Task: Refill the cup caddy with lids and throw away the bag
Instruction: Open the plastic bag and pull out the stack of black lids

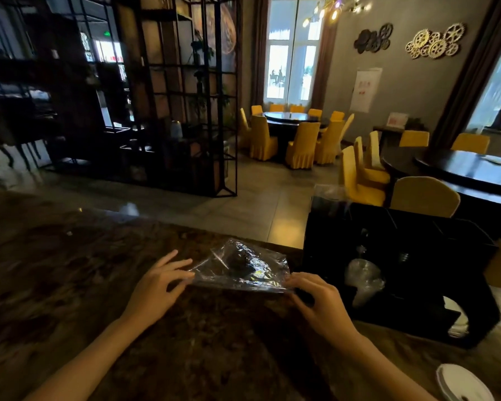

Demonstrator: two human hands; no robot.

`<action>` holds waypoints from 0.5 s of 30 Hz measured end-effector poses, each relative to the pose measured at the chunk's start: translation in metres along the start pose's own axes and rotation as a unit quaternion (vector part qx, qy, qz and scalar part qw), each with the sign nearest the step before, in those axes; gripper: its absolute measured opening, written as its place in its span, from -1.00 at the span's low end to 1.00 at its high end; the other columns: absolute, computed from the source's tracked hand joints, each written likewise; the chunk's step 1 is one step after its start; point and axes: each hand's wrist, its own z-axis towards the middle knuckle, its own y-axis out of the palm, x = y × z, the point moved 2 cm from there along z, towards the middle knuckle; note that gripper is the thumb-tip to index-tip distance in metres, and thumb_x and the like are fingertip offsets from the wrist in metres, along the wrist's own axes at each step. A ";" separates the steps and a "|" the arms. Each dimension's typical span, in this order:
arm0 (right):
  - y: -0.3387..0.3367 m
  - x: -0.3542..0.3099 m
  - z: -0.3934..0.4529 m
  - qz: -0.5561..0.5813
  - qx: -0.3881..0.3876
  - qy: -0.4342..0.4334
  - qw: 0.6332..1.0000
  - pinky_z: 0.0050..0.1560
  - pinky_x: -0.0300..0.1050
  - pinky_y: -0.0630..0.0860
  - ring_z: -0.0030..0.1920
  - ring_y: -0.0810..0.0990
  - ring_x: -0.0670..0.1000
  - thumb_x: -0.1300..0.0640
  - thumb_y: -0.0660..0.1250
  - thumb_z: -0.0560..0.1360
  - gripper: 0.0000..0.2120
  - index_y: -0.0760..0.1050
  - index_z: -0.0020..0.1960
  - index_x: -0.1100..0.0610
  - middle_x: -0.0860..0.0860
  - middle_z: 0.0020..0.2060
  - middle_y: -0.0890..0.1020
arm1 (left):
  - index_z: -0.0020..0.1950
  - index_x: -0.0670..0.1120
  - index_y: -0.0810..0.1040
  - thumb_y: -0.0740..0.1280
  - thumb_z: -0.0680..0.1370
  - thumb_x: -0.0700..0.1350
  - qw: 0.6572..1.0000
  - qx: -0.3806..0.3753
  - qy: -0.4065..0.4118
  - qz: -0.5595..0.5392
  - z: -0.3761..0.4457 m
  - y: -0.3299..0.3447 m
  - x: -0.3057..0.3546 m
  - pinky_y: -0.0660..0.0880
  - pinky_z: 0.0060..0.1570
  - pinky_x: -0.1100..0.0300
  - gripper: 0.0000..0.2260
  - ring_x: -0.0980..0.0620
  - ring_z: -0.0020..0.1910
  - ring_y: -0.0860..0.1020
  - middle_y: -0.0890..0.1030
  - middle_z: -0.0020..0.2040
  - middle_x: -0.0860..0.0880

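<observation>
A clear, crinkled plastic bag (243, 267) lies flat on the dark marbled counter (99, 270) in front of me. My left hand (156, 287) pinches its left edge with fingertips, and my right hand (315, 299) grips its right edge. The black cup caddy (411, 235) stands just right of the bag, with clear plastic cups (365, 280) lying in a lower slot. White lids (460, 322) show in the caddy's lower right opening. A separate white lid (463, 383) rests on the counter at the bottom right.
Beyond the counter's far edge lies a tiled floor (243, 198). A tall black metal shelf (162, 96) stands left of centre. Round dark tables (475, 172) with yellow-covered chairs (301, 146) fill the room at the back and right.
</observation>
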 end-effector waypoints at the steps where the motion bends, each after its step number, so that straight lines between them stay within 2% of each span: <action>1: -0.002 0.002 0.002 0.006 0.011 -0.002 1.000 0.25 -0.41 0.45 0.24 0.46 -0.45 0.11 0.45 0.53 -0.73 0.63 0.21 -0.11 -0.47 0.12 0.50 | 0.10 0.08 0.71 0.53 0.46 -0.22 1.000 0.010 0.003 -0.003 0.001 0.000 -0.001 0.37 0.39 0.01 -0.72 0.08 0.46 0.36 0.60 0.27 0.14; 3: -0.006 0.006 0.008 0.020 0.025 -0.013 0.999 0.21 -0.46 0.47 0.22 0.50 -0.42 0.13 0.46 0.52 -0.71 0.63 0.20 -0.11 -0.50 0.10 0.49 | 0.08 0.07 0.72 0.54 0.44 -0.24 1.000 0.023 0.012 -0.010 0.003 -0.001 0.000 0.35 0.39 0.15 -0.72 0.09 0.43 0.41 0.64 0.23 0.12; 6: -0.015 0.010 0.020 0.062 0.045 -0.014 0.997 0.17 -0.37 0.56 0.21 0.58 -0.30 0.21 0.49 0.51 -0.69 0.64 0.19 -0.09 -0.40 0.12 0.55 | 0.07 -0.01 0.73 0.54 0.42 -0.28 0.998 0.046 0.004 -0.046 0.010 -0.009 0.008 0.29 0.35 0.47 -0.72 0.07 0.36 0.50 0.68 0.18 0.07; 9: -0.028 0.008 0.036 0.071 0.067 -0.015 0.995 0.15 -0.40 0.55 0.20 0.59 -0.29 0.22 0.48 0.52 -0.69 0.63 0.16 -0.11 -0.39 0.10 0.57 | 0.07 -0.08 0.73 0.54 0.41 -0.33 0.995 0.074 0.007 -0.063 0.023 -0.021 0.020 0.35 0.32 0.48 -0.72 0.04 0.27 0.60 0.71 0.13 0.00; 12: -0.041 0.004 0.052 0.079 0.092 -0.014 0.992 0.08 -0.47 0.53 0.13 0.60 -0.35 0.22 0.47 0.52 -0.72 0.64 0.14 -0.10 -0.40 0.06 0.57 | 0.09 -0.03 0.72 0.52 0.44 -0.28 0.991 0.091 -0.012 -0.098 0.033 -0.035 0.026 0.36 0.25 0.54 -0.74 0.32 0.22 0.57 0.67 0.13 0.09; 13: -0.045 0.003 0.057 0.084 0.097 -0.011 0.992 0.06 -0.47 0.54 0.11 0.60 -0.36 0.23 0.46 0.52 -0.73 0.64 0.13 -0.08 -0.39 0.06 0.57 | 0.10 -0.02 0.72 0.51 0.46 -0.25 0.989 0.098 -0.019 -0.111 0.035 -0.040 0.027 0.38 0.23 0.53 -0.74 0.37 0.20 0.56 0.67 0.13 0.11; 15: -0.055 -0.002 0.065 0.098 0.110 -0.004 0.989 0.05 -0.43 0.57 0.09 0.61 -0.35 0.23 0.45 0.54 -0.76 0.65 0.13 -0.04 -0.31 0.04 0.61 | 0.11 0.01 0.71 0.50 0.47 -0.22 0.986 0.107 -0.030 -0.127 0.038 -0.050 0.031 0.44 0.19 0.50 -0.76 0.34 0.17 0.58 0.68 0.11 0.12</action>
